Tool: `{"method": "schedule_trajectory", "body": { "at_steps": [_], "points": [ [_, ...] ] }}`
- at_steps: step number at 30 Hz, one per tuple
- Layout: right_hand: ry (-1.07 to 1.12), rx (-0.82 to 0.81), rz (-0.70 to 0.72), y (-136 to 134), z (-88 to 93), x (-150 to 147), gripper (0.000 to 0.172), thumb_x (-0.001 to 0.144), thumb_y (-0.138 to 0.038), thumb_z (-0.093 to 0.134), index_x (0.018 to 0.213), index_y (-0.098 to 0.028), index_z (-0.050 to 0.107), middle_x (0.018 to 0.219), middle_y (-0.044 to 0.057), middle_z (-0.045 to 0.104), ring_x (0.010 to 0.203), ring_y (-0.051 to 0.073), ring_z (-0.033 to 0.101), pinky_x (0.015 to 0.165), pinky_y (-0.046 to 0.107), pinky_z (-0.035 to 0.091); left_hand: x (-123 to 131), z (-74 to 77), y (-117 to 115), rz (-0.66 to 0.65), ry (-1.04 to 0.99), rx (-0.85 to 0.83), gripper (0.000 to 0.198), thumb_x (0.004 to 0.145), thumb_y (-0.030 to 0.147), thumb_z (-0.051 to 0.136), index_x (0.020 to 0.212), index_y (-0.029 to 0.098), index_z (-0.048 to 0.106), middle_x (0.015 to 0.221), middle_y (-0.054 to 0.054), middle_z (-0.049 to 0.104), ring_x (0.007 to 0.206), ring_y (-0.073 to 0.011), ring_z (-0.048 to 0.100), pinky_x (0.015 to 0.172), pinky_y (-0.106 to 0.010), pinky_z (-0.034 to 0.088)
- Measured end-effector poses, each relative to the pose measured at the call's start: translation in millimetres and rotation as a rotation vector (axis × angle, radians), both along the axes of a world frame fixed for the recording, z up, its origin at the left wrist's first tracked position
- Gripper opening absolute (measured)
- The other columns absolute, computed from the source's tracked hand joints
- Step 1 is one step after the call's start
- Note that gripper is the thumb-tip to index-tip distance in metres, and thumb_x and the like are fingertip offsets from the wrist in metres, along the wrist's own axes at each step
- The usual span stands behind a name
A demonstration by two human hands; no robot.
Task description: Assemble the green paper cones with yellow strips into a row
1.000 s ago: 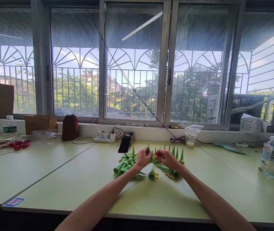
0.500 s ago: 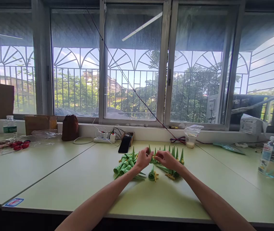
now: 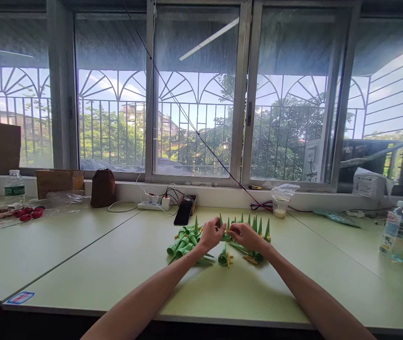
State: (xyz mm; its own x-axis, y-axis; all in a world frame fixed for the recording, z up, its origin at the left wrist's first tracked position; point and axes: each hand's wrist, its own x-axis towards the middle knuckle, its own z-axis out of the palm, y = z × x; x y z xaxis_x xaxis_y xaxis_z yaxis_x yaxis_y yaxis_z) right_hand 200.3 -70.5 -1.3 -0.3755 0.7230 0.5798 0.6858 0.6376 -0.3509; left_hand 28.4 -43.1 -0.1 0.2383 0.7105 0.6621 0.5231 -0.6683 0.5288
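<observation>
Nearest, on the pale green table point(image 3: 187, 297): one lying green cone point(image 3: 222, 257), wide mouth toward the viewer, yellow pieces point(image 3: 229, 259) just beside it. More yellow pieces lie to the right, near the right wrist. Left of these, a heap of loose cones point(image 3: 183, 244) lies partly behind the left forearm.

Beyond: left hand point(image 3: 210, 234) has thumb and fingers closed around a held cone point(image 3: 220, 218), tip up, most of it hidden. Right hand point(image 3: 245, 234) faces it, fingertips together, apparently pinching a small yellow piece at the held cone; exact contact too small to tell.

Past the hands, upright cones point(image 3: 267, 230) stand grouped, yellow showing at the foot of the rightmost. Judged from layout: the standing group appears finished, the held cone is in progress, and the heap plus the lone lying cone remain. Roughly midway; hidden cones prevent a count.

Farther back: phone point(image 3: 183, 212), power strip point(image 3: 148, 206), windows point(image 3: 197, 132).
</observation>
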Motion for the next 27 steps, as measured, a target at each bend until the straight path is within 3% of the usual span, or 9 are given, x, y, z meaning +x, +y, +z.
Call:
{"method": "schedule_trajectory", "body": {
  "at_steps": [9,18,27],
  "points": [
    [0.017,-0.033,0.009,-1.9,1.1,0.3,0.010,0.082,-0.024,0.061,0.076,-0.018,0.056,0.064,-0.003,0.057,0.059,0.012,0.046,0.056,0.023,0.032,0.9,0.9,-1.8,0.021,0.049,-0.007,0.026,0.084,0.037,0.048,0.068,0.018,0.054,0.063,0.001,0.058,0.060,-0.0128,0.051,0.060,-0.024,0.033],
    [-0.037,-0.062,0.026,0.3,-2.2,0.6,0.033,0.093,-0.029,0.045,0.062,-0.019,0.047,0.052,-0.004,0.047,0.050,0.010,0.038,0.052,0.024,0.028,0.5,-1.0,-3.2,-0.022,0.034,0.013,0.024,0.084,0.035,0.049,0.067,0.018,0.053,0.061,0.002,0.055,0.055,-0.0108,0.047,0.056,-0.023,0.031],
    [-0.020,-0.026,0.007,-2.7,-0.1,0.8,0.014,0.083,-0.027,0.060,0.077,-0.019,0.051,0.066,-0.002,0.056,0.060,0.012,0.045,0.056,0.023,0.030,1.3,0.0,-4.1,-0.009,0.039,0.012,0.025,0.084,0.035,0.049,0.066,0.019,0.051,0.060,0.002,0.054,0.054,-0.0109,0.045,0.055,-0.022,0.030]
  ]
}}
